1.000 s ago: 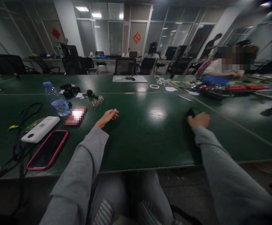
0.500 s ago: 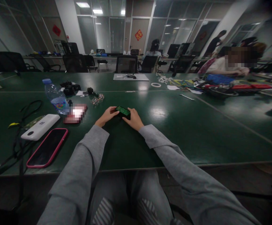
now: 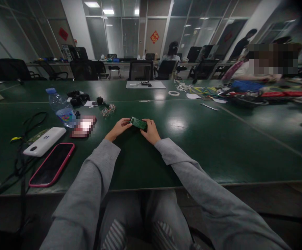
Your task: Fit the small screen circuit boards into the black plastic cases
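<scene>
Green table [image 3: 218, 149], device [image 3: 139, 123] between 2 hands [image 3: 151, 132]

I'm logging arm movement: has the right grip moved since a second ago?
Yes, leftward: the right grip was to the right of the white ring and is now to its left.

Green table [image 3: 205, 152]: bottle [image 3: 62, 110], white oblong device [image 3: 45, 141], pink-rimmed phone [image 3: 52, 165], glasses [image 3: 106, 111], white ring [image 3: 174, 95].

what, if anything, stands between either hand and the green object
Nothing visible does: the left hand and right hand hold the green object at opposite ends. The glasses lie apart, beyond the left hand.
</scene>
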Tool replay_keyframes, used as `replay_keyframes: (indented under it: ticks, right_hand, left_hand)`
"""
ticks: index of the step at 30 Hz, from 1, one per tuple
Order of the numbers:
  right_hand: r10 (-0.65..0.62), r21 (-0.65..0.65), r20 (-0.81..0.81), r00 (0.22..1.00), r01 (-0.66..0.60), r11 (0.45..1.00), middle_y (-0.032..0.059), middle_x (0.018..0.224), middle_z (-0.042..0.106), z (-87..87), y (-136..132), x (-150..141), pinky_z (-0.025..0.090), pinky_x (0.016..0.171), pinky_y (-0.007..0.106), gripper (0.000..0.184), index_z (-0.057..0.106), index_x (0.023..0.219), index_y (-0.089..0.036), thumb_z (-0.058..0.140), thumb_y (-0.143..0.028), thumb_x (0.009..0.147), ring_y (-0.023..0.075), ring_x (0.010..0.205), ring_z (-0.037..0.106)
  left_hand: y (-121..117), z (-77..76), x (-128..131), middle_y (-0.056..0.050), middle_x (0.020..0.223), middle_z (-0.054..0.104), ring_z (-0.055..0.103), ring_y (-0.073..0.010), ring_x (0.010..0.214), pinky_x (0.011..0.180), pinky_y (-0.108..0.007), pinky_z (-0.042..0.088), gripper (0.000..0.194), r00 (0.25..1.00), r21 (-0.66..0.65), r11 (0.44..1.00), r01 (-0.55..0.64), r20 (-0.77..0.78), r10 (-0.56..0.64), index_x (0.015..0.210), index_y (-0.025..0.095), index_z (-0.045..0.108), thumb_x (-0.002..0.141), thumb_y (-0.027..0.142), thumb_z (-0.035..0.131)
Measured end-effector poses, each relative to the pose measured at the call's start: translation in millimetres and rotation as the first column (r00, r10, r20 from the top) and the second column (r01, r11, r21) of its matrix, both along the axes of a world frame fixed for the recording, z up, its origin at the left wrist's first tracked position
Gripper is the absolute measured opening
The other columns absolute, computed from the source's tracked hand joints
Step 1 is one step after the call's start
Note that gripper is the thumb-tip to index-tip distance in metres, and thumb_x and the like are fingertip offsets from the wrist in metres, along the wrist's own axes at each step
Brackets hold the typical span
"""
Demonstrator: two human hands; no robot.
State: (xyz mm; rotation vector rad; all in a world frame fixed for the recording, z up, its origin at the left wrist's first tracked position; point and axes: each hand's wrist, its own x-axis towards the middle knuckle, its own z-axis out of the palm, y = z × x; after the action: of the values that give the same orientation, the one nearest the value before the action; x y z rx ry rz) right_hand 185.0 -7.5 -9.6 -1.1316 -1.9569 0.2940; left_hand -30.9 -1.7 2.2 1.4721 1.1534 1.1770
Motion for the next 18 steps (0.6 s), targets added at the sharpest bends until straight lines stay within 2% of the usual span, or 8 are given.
replay_keyframes:
  ticks: [5,9,13,18]
  right_hand:
    - [0.067,-0.002,-0.099,0.993,-0.068,0.998,0.0118,0.115,0.054,-0.1,1,0,0.044,0.103,0.045,0.046,0.052,0.123,-0.020,0.066,-0.033,0.081,0.0262,0.113,0.051]
    - [0.040,-0.083,-0.201,0.979,-0.058,0.995,0.0115,0.115,0.057,-3.3,7,1,0.046,0.099,0.045,0.053,0.048,0.127,-0.020,0.068,-0.033,0.079,0.0249,0.107,0.056]
    - [0.041,-0.200,-0.294,0.955,-0.103,0.974,0.0104,0.110,0.062,-6.1,12,3,0.048,0.097,0.045,0.050,0.051,0.119,-0.019,0.069,-0.039,0.077,0.0245,0.105,0.060]
    - [0.028,-0.188,-0.328,0.944,-0.094,0.978,0.0106,0.113,0.062,-5.1,10,3,0.047,0.098,0.045,0.047,0.053,0.115,-0.019,0.070,-0.036,0.075,0.0243,0.108,0.060]
  left_hand:
    - [2,-3.5,-2,-0.010,0.104,0.068,0.065,-0.0200,0.099,0.099,-0.043,0.045,0.044,0.999,-0.010,1.000,-0.013,0.046,0.013,0.111,0.014,0.058,0.074,0.027,0.076]
    - [-1,-0.2,-1,-0.011,0.107,0.068,0.064,-0.0201,0.101,0.100,-0.043,0.045,0.043,0.999,-0.023,1.000,-0.012,0.052,0.014,0.110,0.013,0.058,0.073,0.024,0.076]
    - [-3,3.2,-1,-0.011,0.109,0.067,0.064,-0.0202,0.102,0.101,-0.043,0.044,0.042,0.999,-0.037,0.999,-0.010,0.041,0.012,0.111,0.014,0.058,0.074,0.022,0.075]
    - [-4,4.2,-1,-0.011,0.110,0.067,0.063,-0.0195,0.102,0.099,-0.043,0.045,0.038,1.000,-0.040,0.999,-0.013,0.022,0.014,0.110,0.014,0.059,0.075,0.019,0.072]
